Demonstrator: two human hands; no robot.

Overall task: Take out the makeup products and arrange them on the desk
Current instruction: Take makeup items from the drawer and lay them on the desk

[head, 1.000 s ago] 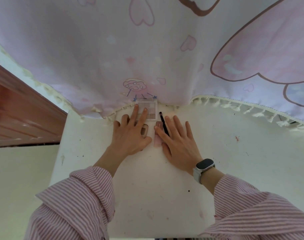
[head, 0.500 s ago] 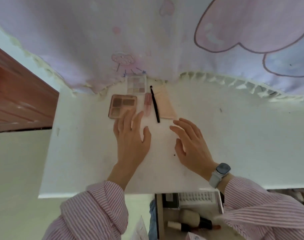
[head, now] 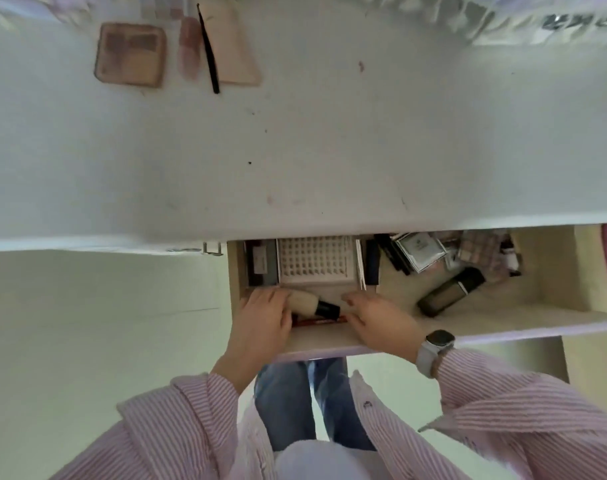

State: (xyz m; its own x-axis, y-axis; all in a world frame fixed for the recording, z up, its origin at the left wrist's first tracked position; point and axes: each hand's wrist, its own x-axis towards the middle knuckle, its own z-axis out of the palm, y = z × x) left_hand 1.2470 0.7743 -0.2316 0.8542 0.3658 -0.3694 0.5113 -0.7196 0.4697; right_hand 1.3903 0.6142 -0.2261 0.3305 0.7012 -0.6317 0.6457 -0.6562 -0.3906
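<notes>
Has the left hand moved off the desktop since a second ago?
Yes. The left hand has come back from beside the brown palette, over the desk edge, into the open drawer, at the makeup brush.

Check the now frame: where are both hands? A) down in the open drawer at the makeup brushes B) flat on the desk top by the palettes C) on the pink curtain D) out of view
A: the left hand and right hand are both down in the open drawer, at the fluffy brush; the brown palette lies untouched far back on the desk.
</notes>
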